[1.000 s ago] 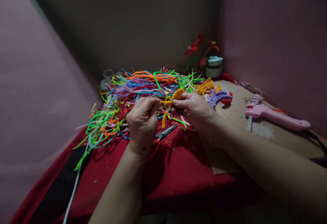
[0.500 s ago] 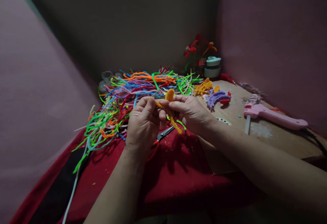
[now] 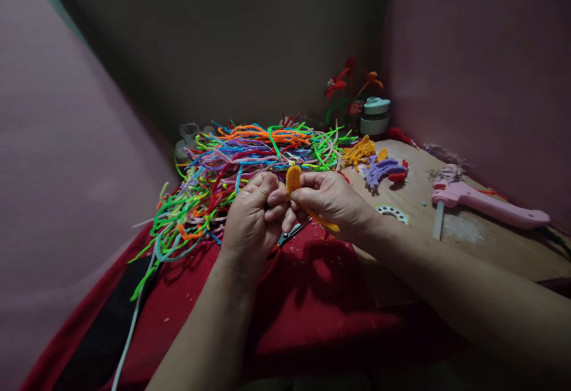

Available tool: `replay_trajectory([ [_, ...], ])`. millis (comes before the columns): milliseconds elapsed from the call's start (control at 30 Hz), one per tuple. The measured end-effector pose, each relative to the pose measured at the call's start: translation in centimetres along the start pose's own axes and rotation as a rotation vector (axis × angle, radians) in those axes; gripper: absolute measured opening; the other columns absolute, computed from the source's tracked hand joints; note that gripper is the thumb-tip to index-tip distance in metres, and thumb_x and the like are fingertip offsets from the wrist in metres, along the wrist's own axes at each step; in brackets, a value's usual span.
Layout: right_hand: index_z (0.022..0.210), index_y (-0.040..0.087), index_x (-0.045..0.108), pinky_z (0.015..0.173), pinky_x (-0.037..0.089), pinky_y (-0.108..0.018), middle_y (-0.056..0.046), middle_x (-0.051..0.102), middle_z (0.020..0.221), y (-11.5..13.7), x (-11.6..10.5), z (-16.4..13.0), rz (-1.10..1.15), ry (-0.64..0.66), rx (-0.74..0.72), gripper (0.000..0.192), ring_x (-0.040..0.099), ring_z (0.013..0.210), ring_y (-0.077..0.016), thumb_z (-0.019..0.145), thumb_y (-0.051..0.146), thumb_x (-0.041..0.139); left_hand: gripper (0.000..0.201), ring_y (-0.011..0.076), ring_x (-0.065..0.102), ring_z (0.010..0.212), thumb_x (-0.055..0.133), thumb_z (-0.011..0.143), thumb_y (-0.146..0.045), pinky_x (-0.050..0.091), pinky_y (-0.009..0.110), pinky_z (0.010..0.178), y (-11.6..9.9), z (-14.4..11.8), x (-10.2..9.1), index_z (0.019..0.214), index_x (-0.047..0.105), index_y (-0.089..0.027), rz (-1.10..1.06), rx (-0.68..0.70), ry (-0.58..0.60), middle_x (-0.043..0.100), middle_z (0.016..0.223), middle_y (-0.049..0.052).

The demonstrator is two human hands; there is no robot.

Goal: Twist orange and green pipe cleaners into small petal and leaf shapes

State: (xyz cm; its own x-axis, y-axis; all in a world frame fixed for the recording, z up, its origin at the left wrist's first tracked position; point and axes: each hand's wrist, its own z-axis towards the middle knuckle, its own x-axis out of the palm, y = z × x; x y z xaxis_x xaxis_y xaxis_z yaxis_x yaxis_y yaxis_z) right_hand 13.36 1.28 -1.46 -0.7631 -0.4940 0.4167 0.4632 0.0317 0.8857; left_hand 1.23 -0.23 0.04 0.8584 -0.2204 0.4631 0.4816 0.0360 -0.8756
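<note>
An orange-yellow pipe cleaner [image 3: 293, 179] is bent into a rounded loop that stands up between my hands, its loose tail hanging down to the right. My right hand [image 3: 332, 197] pinches it near the loop's base with thumb and forefinger. My left hand [image 3: 256, 212] is closed against the same base, fingers curled; its exact grip on the pipe cleaner is partly hidden. Scissors [image 3: 289, 235] with red handles lie on the red cloth [image 3: 312, 296], partly covered by my left hand and wrist.
Behind my hands spreads a heap of many-coloured pipe cleaners [image 3: 250, 153]. To the right, bundles of orange [image 3: 359, 152] and purple bent pieces [image 3: 381, 172] lie on a board [image 3: 414, 171] with a pink glue gun [image 3: 491, 202]. A lidded pot [image 3: 375, 118] and red flowers [image 3: 336, 84] stand at the back.
The loop has moved slightly down and stands more upright. Its tail now points further right, under my right hand. My left fingers have curled in closer to the base.
</note>
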Motion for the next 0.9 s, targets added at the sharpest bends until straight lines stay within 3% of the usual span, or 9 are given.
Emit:
replay_trajectory([
  [367, 0.064, 0.013, 0.059, 0.036, 0.036, -0.018, 0.002, 0.057, 0.046, -0.29, 0.06, -0.11, 0.057, -0.020, 0.037, 0.005, 0.046, 0.036, -0.0066, 0.059, 0.012, 0.057, 0.027, -0.0004, 0.022, 0.032, 0.038, 0.090, -0.015, 0.031, 0.009, 0.029, -0.63, 0.04, 0.28, 0.063, 0.040, -0.015, -0.122, -0.131, -0.010, 0.031, 0.051, -0.007],
  [533, 0.060, 0.014, 0.056, 0.037, 0.035, -0.018, 0.002, 0.057, 0.047, -0.14, 0.03, -0.03, 0.076, -0.008, 0.051, 0.002, 0.049, 0.038, -0.0074, 0.058, 0.012, 0.057, 0.024, 0.0004, 0.023, 0.032, 0.038, 0.090, -0.015, 0.034, 0.012, 0.030, -0.38, 0.02, 0.06, 0.066, 0.041, -0.015, -0.171, -0.110, 0.014, 0.030, 0.053, -0.008],
  [700, 0.065, 0.013, 0.058, 0.050, 0.041, -0.021, 0.001, 0.060, 0.052, 0.12, -0.14, 0.00, 0.098, 0.039, 0.015, 0.002, 0.056, 0.049, -0.0094, 0.063, 0.014, 0.059, 0.023, 0.0012, 0.029, 0.034, 0.037, 0.091, -0.018, 0.038, 0.014, 0.034, -0.37, 0.21, 0.01, 0.070, 0.042, -0.016, -0.203, -0.095, -0.038, 0.035, 0.055, -0.007],
  [900, 0.066, 0.014, 0.059, 0.056, 0.043, -0.024, 0.001, 0.060, 0.055, 0.66, -0.10, -0.15, 0.114, -0.007, 0.019, 0.008, 0.055, 0.050, -0.0094, 0.061, 0.008, 0.060, 0.017, 0.0003, 0.035, 0.038, 0.040, 0.088, -0.012, 0.039, 0.013, 0.037, -0.36, 0.21, -0.08, 0.072, 0.045, -0.014, -0.236, -0.057, -0.052, 0.043, 0.062, -0.005],
])
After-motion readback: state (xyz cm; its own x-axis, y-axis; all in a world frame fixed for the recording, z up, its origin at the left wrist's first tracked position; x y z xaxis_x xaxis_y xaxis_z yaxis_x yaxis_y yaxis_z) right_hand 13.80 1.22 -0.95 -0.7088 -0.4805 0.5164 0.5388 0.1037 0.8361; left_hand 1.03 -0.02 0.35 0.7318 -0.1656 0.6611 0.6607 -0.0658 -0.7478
